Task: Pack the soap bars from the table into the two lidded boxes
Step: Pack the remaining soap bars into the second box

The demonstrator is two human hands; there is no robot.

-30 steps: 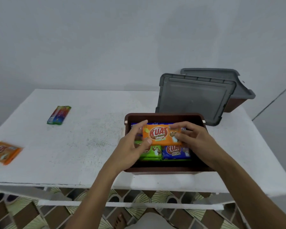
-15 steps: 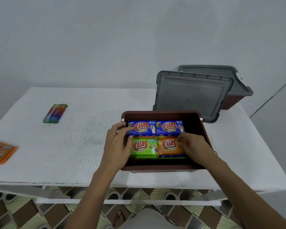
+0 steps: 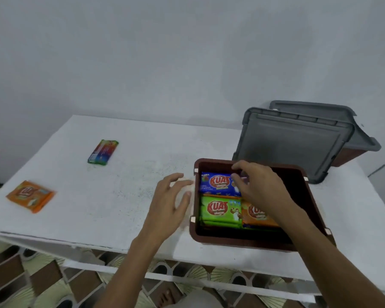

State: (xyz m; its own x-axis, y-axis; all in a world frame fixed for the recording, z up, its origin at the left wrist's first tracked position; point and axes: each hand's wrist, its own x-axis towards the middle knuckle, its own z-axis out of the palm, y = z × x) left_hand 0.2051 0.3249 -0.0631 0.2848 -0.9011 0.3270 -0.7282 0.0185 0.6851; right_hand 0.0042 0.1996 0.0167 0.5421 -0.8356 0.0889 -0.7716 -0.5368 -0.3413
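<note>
Left hand [image 3: 171,203], grip apart, hovers at 9 o'clock from the brown plastic box [image 3: 242,243]. Right hand [image 3: 258,187] curls over the blue-wrapped soap bar [image 3: 216,184], grip state unclear.

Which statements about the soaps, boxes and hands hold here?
1. Two soaps lie loose on the table. True: orange pack, striped pack.
2. The left hand is inside the open box. False: it is outside, by the box's left wall.
3. The far box has a lid on. True.
4. The loose lid lies flat. False: it stands tilted against the far box.
5. The green soap sits beside an orange soap. True.
</note>
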